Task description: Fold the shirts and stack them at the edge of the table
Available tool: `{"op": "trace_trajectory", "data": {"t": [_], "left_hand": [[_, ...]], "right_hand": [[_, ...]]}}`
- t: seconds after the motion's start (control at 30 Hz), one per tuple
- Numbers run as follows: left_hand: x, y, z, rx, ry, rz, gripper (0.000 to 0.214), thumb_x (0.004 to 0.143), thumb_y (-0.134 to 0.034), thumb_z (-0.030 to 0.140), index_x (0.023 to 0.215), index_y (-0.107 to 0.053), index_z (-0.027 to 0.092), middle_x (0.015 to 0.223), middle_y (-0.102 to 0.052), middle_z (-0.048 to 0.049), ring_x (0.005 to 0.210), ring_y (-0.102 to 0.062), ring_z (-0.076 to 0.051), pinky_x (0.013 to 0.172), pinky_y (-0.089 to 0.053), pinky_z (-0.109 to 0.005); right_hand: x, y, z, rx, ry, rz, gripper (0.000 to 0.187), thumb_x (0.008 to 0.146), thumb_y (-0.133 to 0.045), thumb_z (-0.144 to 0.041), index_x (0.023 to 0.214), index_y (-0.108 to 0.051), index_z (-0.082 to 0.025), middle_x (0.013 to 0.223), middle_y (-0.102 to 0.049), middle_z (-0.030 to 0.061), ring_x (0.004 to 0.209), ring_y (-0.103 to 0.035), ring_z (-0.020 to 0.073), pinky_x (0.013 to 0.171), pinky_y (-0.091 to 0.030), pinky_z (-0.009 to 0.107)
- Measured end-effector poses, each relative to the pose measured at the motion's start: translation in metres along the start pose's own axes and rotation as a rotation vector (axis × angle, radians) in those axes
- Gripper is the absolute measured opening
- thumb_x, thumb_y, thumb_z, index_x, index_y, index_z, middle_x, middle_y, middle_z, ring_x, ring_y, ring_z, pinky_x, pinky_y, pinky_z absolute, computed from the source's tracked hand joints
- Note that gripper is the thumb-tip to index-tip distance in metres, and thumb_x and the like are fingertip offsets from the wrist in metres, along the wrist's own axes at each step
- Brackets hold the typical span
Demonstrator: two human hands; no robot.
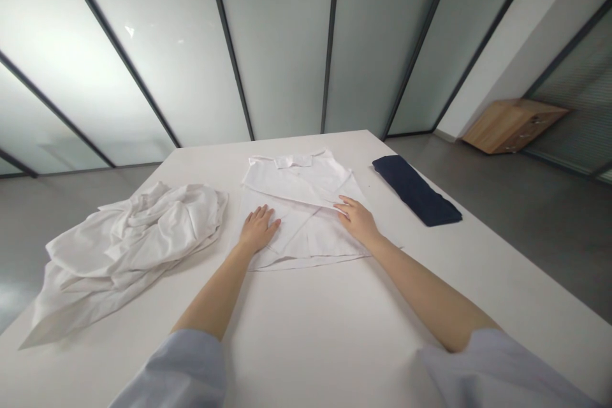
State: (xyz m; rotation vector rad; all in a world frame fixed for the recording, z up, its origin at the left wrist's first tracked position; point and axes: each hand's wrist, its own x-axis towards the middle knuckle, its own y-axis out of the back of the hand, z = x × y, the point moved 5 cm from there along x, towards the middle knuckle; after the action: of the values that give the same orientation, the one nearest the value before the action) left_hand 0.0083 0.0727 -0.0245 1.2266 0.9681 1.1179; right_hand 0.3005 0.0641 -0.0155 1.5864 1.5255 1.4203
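A white shirt (299,182) lies on the table before me, its collar at the far end and its hem toward me. Folds of cloth cross its middle, one running slantwise to my right hand. My left hand (258,229) rests flat on the shirt's left side near the hem, fingers stretched. On the right side, my right hand (358,222) touches the edge of a folded layer, its fingers extended and slightly apart. No grip on the cloth shows there.
A crumpled heap of white cloth (143,236) lies on the left of the white table (306,325). Dark navy folded cloth (415,191) is near the right edge. Beyond stand frosted glass panels (282,44) and a wooden cabinet (502,124) on the floor.
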Motion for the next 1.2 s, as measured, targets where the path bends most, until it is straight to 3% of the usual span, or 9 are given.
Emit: {"op": "trace_trajectory", "data": {"t": [0.13,0.27,0.5,0.77,0.97,1.13,1.2], "left_hand": [[0.0,0.0,-0.001,-0.014,0.004,-0.003,0.053,0.097,-0.031,0.048,0.14,-0.045,0.02,0.154,-0.034,-0.0101,0.143,-0.028,-0.024,0.115,-0.025,-0.041],[0.001,-0.002,-0.002,-0.046,-0.006,0.009,0.054,0.097,-0.031,0.049,0.14,-0.046,0.019,0.154,-0.034,-0.0104,0.143,-0.028,-0.024,0.115,-0.025,-0.042],[0.004,-0.01,-0.007,-0.084,-0.021,0.044,0.054,0.096,-0.032,0.051,0.138,-0.048,0.021,0.153,-0.036,-0.0094,0.142,-0.03,-0.025,0.115,-0.025,-0.044],[0.005,-0.012,-0.01,-0.089,-0.028,0.053,0.053,0.096,-0.034,0.05,0.137,-0.048,0.02,0.153,-0.036,-0.0102,0.142,-0.031,-0.025,0.114,-0.026,-0.044],[0.005,-0.013,-0.01,-0.096,-0.037,0.077,0.053,0.095,-0.038,0.051,0.136,-0.049,0.021,0.152,-0.037,-0.0103,0.141,-0.032,-0.026,0.114,-0.027,-0.045],[0.002,-0.009,-0.007,-0.091,-0.035,0.04,0.056,0.094,-0.041,0.05,0.139,-0.046,0.018,0.153,-0.034,-0.0115,0.142,-0.029,-0.026,0.115,-0.025,-0.043],[0.001,-0.007,-0.006,-0.085,-0.032,0.026,0.057,0.093,-0.042,0.049,0.14,-0.045,0.017,0.154,-0.034,-0.0121,0.143,-0.028,-0.027,0.115,-0.024,-0.043]], "right_hand": [[-0.002,0.002,-0.005,0.068,0.04,0.059,0.037,0.088,-0.045,-0.019,0.115,-0.07,-0.021,0.141,-0.052,0.0068,0.119,-0.056,0.0211,0.102,-0.045,0.035],[-0.003,0.0,-0.004,0.139,0.139,0.137,0.032,0.083,-0.05,-0.017,0.104,-0.074,-0.019,0.13,-0.061,0.0088,0.116,-0.059,0.0227,0.103,-0.045,0.038],[-0.003,0.003,0.008,0.143,0.125,0.278,0.027,0.08,-0.052,-0.018,0.093,-0.075,-0.022,0.117,-0.069,0.0072,0.11,-0.062,0.0235,0.098,-0.049,0.041],[-0.002,0.005,0.009,0.065,0.053,0.249,0.025,0.079,-0.051,-0.018,0.087,-0.075,-0.02,0.108,-0.072,0.0077,0.103,-0.063,0.0235,0.095,-0.046,0.037],[-0.001,0.008,0.008,-0.037,-0.006,0.111,0.021,0.079,-0.053,-0.023,0.073,-0.073,-0.021,0.087,-0.074,0.0059,0.09,-0.062,0.0255,0.088,-0.042,0.038],[-0.002,0.006,0.005,-0.017,0.05,0.121,0.033,0.089,-0.05,-0.037,0.108,-0.07,-0.019,0.116,-0.068,0.0096,0.111,-0.057,0.026,0.096,-0.04,0.037],[-0.002,-0.001,0.004,-0.043,0.072,0.063,0.037,0.09,-0.05,-0.038,0.117,-0.066,-0.018,0.127,-0.062,0.0108,0.119,-0.053,0.0256,0.1,-0.039,0.038]]}}
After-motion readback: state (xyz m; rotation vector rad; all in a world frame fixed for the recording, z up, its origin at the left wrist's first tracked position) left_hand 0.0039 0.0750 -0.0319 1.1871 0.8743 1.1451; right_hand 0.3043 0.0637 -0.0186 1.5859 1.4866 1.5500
